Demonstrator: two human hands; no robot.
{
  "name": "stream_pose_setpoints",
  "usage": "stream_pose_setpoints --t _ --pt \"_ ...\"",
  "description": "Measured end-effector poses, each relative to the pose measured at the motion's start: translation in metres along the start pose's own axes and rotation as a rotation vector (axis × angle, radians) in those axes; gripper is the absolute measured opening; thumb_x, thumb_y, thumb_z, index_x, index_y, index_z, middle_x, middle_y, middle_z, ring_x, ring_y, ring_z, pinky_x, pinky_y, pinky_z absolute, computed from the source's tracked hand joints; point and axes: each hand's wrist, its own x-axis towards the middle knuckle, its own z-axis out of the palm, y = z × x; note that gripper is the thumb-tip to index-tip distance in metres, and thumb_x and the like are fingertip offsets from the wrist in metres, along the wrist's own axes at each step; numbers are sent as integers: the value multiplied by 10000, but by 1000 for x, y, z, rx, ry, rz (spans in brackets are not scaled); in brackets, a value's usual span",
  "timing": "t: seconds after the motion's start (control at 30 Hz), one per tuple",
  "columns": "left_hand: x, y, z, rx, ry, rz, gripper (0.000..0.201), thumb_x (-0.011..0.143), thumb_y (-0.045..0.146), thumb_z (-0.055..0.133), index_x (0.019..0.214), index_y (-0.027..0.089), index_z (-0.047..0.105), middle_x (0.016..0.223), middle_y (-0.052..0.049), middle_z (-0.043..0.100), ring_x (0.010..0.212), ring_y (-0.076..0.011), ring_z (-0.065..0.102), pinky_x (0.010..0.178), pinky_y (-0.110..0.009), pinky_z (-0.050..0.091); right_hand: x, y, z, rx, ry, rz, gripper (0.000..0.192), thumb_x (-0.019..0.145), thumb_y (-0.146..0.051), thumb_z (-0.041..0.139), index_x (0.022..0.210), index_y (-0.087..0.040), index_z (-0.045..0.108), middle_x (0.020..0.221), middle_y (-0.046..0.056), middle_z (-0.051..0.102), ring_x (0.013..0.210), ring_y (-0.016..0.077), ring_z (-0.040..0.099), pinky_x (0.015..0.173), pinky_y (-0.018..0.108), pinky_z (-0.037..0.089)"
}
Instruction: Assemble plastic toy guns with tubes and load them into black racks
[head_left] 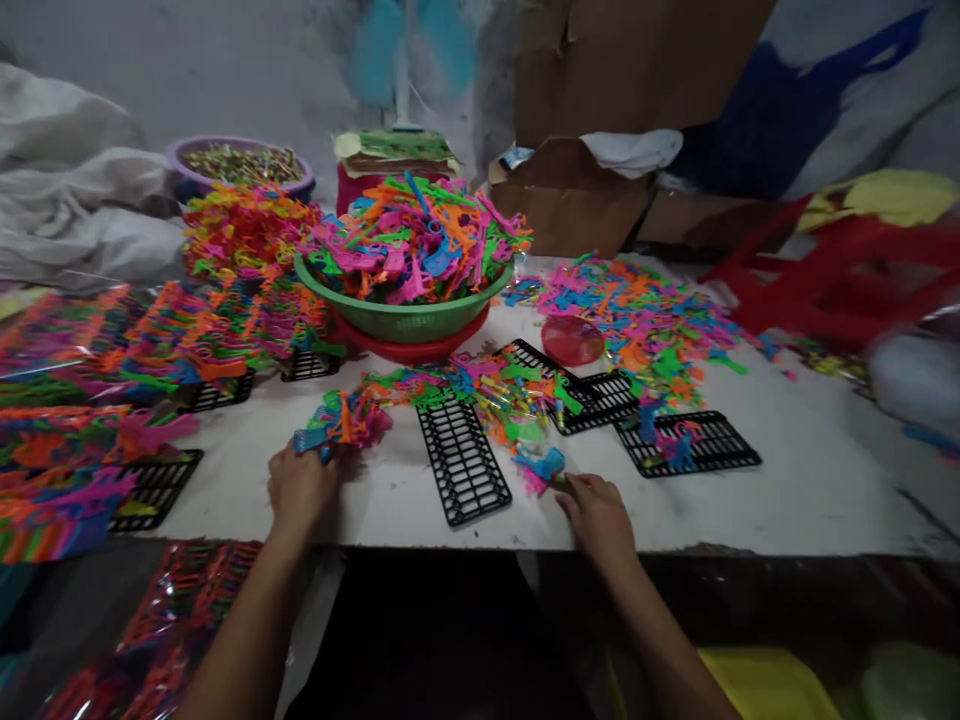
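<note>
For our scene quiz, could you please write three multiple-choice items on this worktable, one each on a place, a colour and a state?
1. Where does the empty black plastic grid tray lie?
A. between the two hands
B. inside the cardboard box
C. on the grey cloth

2. What colour is the round plastic basin heaped with toy pieces?
A. green
B. white
C. black

3. What is the left hand doing?
A. resting on a bunch of bright plastic pieces
B. lifting the basin
C. hanging off the table

Answers: 1 A, the tray sits on the white tabletop between the left hand and the right hand; 2 A, its rim is green; 3 A, its fingers lie at the bunch.
</note>
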Motion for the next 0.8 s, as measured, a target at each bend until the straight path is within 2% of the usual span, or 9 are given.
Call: stream_pose_setpoints --t 0.13,0.27,0.37,0.43,0.53,0.6,0.7,0.8 --pt "4 -18 6 104 9 27 618 789 556 317 1043 56 575 1031 -232 532 973 -375 464 763 -430 406 11 1 -6 115 -126 71 179 750 -190 509 843 -157 658 816 109 605 800 236 518 759 345 398" --pt "2 -25 10 77 51 0 602 804 541 287 968 59 608 949 -232 563 928 -366 497 736 -421 411 18 -10 -15 585 -21 243 195 743 -301 511 842 -168 615 813 67 626 723 192 544 694 305 416" --pt "-4 -20 5 -78 124 -62 540 797 514 315 871 84 634 816 -185 592 907 -346 512 749 -410 407 22 -36 -13 970 66 372 266 700 -407 568 800 -161 574 736 38 610 647 159 533 623 268 420" --pt "-8 -16 0 -256 163 -144 474 795 465 333 827 102 636 723 -147 587 875 -326 527 757 -402 397 25 -59 -6 1143 85 373 276 663 -410 620 763 -161 552 697 20 589 638 146 524 621 256 421" --pt "-13 -12 -9 -450 155 -248 413 785 424 352 771 113 624 636 -113 563 810 -302 543 724 -390 387 26 -91 11 1281 35 322 268 657 -388 645 762 -161 550 713 18 592 665 143 535 650 258 433" --pt "-19 -8 -11 -565 98 -253 404 758 473 398 752 132 614 590 -70 547 731 -259 550 667 -342 390 24 -106 23 1291 -39 303 258 671 -385 633 774 -159 564 734 25 606 690 151 549 670 268 442" --pt "-39 3 -8 -833 -94 -198 425 670 561 481 744 156 589 491 10 485 541 -171 503 530 -264 373 16 -121 32 1227 -126 300 259 695 -390 610 809 -160 583 756 33 621 702 161 563 682 279 453" --pt "-72 20 3 -1029 -278 -152 468 708 581 354 740 159 552 420 50 388 384 -116 382 408 -239 327 7 -127 30 1183 -193 251 265 723 -403 589 831 -161 594 763 45 628 712 171 570 683 283 465"
